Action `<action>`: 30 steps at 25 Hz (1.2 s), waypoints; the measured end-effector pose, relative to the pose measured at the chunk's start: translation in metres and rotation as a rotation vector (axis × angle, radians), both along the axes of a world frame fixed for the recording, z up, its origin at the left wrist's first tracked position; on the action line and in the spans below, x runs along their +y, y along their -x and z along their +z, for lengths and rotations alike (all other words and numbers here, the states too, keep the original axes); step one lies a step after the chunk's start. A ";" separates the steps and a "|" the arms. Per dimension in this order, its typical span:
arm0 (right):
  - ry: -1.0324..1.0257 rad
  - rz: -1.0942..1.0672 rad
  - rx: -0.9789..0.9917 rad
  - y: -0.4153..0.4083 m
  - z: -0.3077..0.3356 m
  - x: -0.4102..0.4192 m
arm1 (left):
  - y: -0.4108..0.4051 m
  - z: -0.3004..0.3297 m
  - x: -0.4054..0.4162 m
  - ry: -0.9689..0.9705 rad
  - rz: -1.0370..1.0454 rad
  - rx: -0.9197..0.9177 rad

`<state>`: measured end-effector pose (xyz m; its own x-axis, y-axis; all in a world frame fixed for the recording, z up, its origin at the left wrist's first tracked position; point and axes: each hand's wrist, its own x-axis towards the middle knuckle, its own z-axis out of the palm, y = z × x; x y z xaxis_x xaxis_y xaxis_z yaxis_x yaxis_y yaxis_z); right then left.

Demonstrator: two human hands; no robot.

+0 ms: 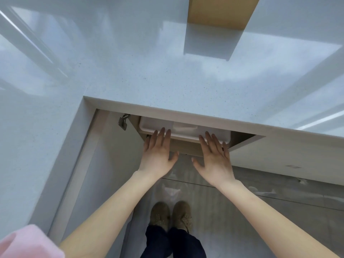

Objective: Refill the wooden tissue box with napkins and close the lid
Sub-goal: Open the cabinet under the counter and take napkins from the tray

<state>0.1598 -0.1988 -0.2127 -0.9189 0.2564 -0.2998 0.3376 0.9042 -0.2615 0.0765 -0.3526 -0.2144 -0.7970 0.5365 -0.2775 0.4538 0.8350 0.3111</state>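
White speckled stone forms the glossy worktop point(167, 77); a tan wooden box point(221, 12) stands at its far edge. Below the rim, a white plastic tray point(184, 131) holds what may be napkins point(183, 126). Your left hand point(158, 153) and right hand point(214, 157) are flat and spread, fingertips touching the tray, gripping nothing.

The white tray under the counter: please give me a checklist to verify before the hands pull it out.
1. Cabinet door swung open, out of the way: ok.
2. Left hand fingers on the white tray front rim: ok.
3. Right hand fingers on the same rim: ok.
4. Firm grip under the rim: cannot tell; both hands lie flat and open.
5. Napkins inside the tray: cannot tell; the counter hides most of it.
6. Wooden tissue box on the counter: ok.
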 end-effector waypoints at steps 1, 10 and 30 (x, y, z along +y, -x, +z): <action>-0.005 -0.005 -0.002 0.001 -0.005 0.002 | 0.003 -0.006 0.001 -0.002 -0.003 0.005; -0.074 0.003 0.054 0.032 -0.075 0.020 | 0.034 -0.068 0.017 -0.090 -0.005 0.011; 0.237 -0.514 -0.072 0.151 -0.145 0.048 | 0.104 -0.157 0.083 -0.139 0.272 -0.109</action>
<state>0.0085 -0.1505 -0.3579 -0.6693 0.5830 -0.4606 0.7429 0.5385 -0.3978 -0.0278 -0.2699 -0.3718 -0.8858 0.3470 -0.3081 0.1780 0.8672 0.4650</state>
